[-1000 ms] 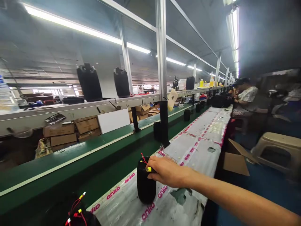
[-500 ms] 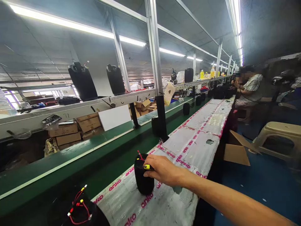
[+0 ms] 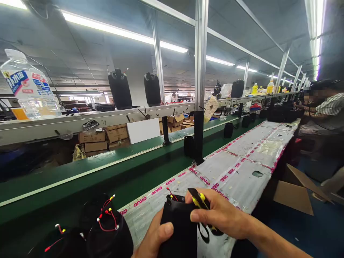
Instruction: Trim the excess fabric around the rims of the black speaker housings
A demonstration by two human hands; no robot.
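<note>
My left hand (image 3: 156, 234) is wrapped round a black fabric-covered cylinder (image 3: 178, 229), which stands upright in front of me with a red wire and small connector at its top. In my right hand (image 3: 220, 213) is a black-and-yellow utility knife (image 3: 202, 202); that hand's fingers also touch the cylinder's upper rim. A black strap loop (image 3: 204, 233) hangs between the cylinder and my right hand. To the left are similar black cylinders (image 3: 110, 238) with red wires and white and yellow connectors on top. The cylinder's lower end is out of frame.
A white-wrapped bench (image 3: 223, 175) with pink lettering runs away beside a green conveyor (image 3: 150, 172). Above it, a shelf (image 3: 172, 108) carries a plastic bottle (image 3: 32, 89) and black cylinders. A metal post (image 3: 201, 71) rises between. At far right, a person (image 3: 328, 107) sits.
My left hand has come into view and grips the cylinder, now nearer to me. My right hand has turned, with the knife now pointing up. The view has swung left.
</note>
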